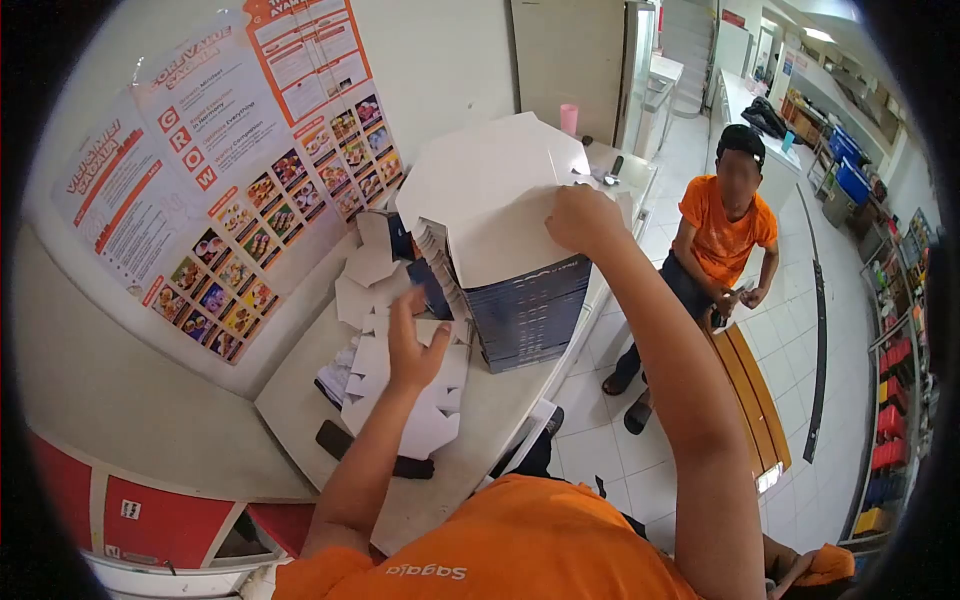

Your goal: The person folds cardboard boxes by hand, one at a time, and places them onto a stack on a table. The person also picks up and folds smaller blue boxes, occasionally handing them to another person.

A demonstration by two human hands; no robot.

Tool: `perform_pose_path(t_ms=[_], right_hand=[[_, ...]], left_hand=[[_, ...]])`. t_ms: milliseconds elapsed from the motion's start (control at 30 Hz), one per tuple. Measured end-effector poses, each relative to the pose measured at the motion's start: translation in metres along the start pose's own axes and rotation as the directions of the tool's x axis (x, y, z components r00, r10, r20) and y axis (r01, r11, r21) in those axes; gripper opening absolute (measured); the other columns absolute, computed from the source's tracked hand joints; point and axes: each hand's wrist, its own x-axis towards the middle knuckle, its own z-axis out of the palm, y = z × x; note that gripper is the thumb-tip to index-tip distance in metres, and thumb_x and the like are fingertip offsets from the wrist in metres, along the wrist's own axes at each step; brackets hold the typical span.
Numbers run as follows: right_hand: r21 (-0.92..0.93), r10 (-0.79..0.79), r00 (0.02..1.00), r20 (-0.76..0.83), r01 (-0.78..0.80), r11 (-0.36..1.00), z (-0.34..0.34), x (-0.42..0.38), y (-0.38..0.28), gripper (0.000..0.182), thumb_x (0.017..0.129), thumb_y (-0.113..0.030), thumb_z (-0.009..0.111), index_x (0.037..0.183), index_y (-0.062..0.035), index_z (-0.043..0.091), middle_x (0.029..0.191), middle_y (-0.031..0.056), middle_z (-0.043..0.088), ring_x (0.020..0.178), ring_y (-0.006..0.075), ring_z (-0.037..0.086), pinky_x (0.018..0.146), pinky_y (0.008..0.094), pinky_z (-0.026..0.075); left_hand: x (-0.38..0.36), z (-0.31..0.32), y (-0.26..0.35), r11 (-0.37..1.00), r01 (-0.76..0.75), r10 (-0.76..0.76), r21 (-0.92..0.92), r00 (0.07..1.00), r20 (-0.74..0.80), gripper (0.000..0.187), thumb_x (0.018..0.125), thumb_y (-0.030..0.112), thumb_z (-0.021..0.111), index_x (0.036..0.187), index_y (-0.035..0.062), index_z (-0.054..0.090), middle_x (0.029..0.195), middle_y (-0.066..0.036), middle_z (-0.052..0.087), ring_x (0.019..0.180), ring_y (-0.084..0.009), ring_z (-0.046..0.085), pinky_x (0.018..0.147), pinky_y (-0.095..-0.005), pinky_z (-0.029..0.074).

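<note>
A tall stack of flattened cardboard boxes [525, 310] stands on the table, dark blue with print on the near side. Its top sheet [480, 185] lies white side up, with cut corners. My right hand [585, 220] rests on the right part of this sheet, fingers curled closed; whatever may be in them is hidden. Left of the stack, my left hand [415, 340] is raised with thumb and fingers apart, holding nothing. Beneath and beyond it lie loose white flat box blanks [405, 400], and a dark blue piece [428, 288] shows beside the stack.
A dark phone-like object [335, 438] lies near the table's [290, 410] front left. A pink cup [568, 118] stands behind the stack. To the right, a person in an orange shirt [728, 230] stands by a wooden bench [750, 385]. Posters [290, 190] cover the left wall.
</note>
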Motion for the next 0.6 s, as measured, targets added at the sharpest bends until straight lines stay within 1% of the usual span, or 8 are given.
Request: perform_pose_path(t_ms=[33, 100, 200, 300, 400, 433, 500, 600], right_hand=[[0.038, 0.046, 0.999, 0.001, -0.046, 0.998, -0.01, -0.008, -0.007, 0.034, 0.092, -0.027, 0.054, 0.107, -0.0025, 0.073, 0.111, 0.0216, 0.072, 0.102, 0.04, 0.071, 0.089, 0.048, 0.057], [0.083, 0.091, 0.996, 0.01, -0.092, 0.992, -0.023, -0.019, -0.015, 0.038, 0.094, -0.033, 0.054, 0.106, -0.0026, 0.073, 0.11, 0.0213, 0.073, 0.102, 0.04, 0.071, 0.089, 0.0481, 0.057], [0.161, 0.15, 0.988, -0.041, -0.141, 0.977, -0.031, -0.027, -0.02, 0.05, 0.097, -0.047, 0.054, 0.105, -0.0019, 0.074, 0.107, 0.0232, 0.073, 0.101, 0.0414, 0.07, 0.088, 0.0484, 0.056], [0.259, 0.215, 0.974, -0.064, -0.192, 0.947, -0.038, -0.035, -0.013, 0.059, 0.096, -0.056, 0.056, 0.104, 0.0003, 0.073, 0.104, 0.0255, 0.072, 0.1, 0.0414, 0.07, 0.086, 0.0492, 0.055], [0.42, 0.223, 0.916, -0.333, -0.068, 0.905, -0.048, -0.07, -0.002, 0.056, 0.095, -0.052, 0.06, 0.101, 0.0025, 0.072, 0.094, 0.0247, 0.073, 0.09, 0.0392, 0.072, 0.079, 0.0483, 0.056], [0.486, 0.215, 0.905, -0.368, -0.01, 0.874, -0.061, -0.088, -0.001, 0.051, 0.095, -0.047, 0.064, 0.101, 0.0025, 0.071, 0.087, 0.0215, 0.073, 0.082, 0.0355, 0.073, 0.073, 0.0447, 0.056], [0.549, 0.223, 0.887, -0.404, 0.04, 0.835, -0.074, -0.119, 0.002, 0.046, 0.094, -0.043, 0.068, 0.1, 0.0026, 0.07, 0.081, 0.0184, 0.073, 0.074, 0.0319, 0.073, 0.068, 0.0411, 0.055], [0.642, 0.222, 0.878, -0.424, 0.118, 0.757, -0.077, -0.174, 0.015, 0.035, 0.092, -0.032, 0.073, 0.098, 0.0021, 0.069, 0.071, 0.0128, 0.07, 0.061, 0.0247, 0.069, 0.06, 0.0337, 0.053]], left_hand=[[-0.027, 0.015, -0.027, 0.964, 0.266, -0.266, 0.01, 0.959, 0.096, 0.085, 0.081, 0.039, 0.076, 0.149, 0.0043, 0.04, 0.135, -0.02, 0.048, 0.12, -0.0354, 0.048, 0.097, -0.0494, 0.044], [-0.072, 0.036, -0.031, 0.724, 0.45, -0.61, 0.524, 0.771, 0.181, 0.09, 0.079, 0.051, 0.078, 0.148, 0.0064, 0.04, 0.139, -0.021, 0.047, 0.129, -0.0394, 0.046, 0.102, -0.0533, 0.043], [-0.114, 0.068, -0.058, 0.519, 0.371, -0.7, 0.77, 0.702, 0.134, 0.093, 0.077, 0.057, 0.079, 0.145, 0.0078, 0.041, 0.141, -0.019, 0.047, 0.132, -0.0423, 0.046, 0.102, -0.0565, 0.044], [-0.107, 0.066, -0.058, 0.489, 0.349, -0.751, 0.8, 0.635, 0.182, 0.089, 0.076, 0.058, 0.079, 0.142, 0.0073, 0.046, 0.141, -0.018, 0.048, 0.131, -0.0422, 0.048, 0.1, -0.0587, 0.045], [-0.103, 0.058, -0.096, 0.576, 0.458, -0.797, 0.678, 0.501, 0.338, 0.085, 0.076, 0.055, 0.08, 0.139, 0.0063, 0.051, 0.138, -0.018, 0.052, 0.132, -0.0384, 0.048, 0.099, -0.0591, 0.046], [-0.102, 0.06, -0.09, 0.574, 0.457, -0.799, 0.679, 0.496, 0.342, 0.085, 0.076, 0.055, 0.08, 0.139, 0.0063, 0.051, 0.138, -0.018, 0.052, 0.132, -0.0384, 0.048, 0.099, -0.0591, 0.046], [-0.095, 0.065, -0.069, 0.627, 0.326, -0.65, 0.707, 0.72, 0.245, 0.076, 0.076, 0.047, 0.08, 0.135, 0.005, 0.055, 0.132, -0.017, 0.058, 0.127, -0.0365, 0.053, 0.097, -0.0572, 0.049], [-0.089, 0.082, -0.062, 0.641, 0.191, -0.63, 0.744, 0.684, 0.367, 0.071, 0.076, 0.044, 0.079, 0.13, 0.0041, 0.058, 0.127, -0.018, 0.063, 0.121, -0.0368, 0.059, 0.095, -0.0519, 0.052]])
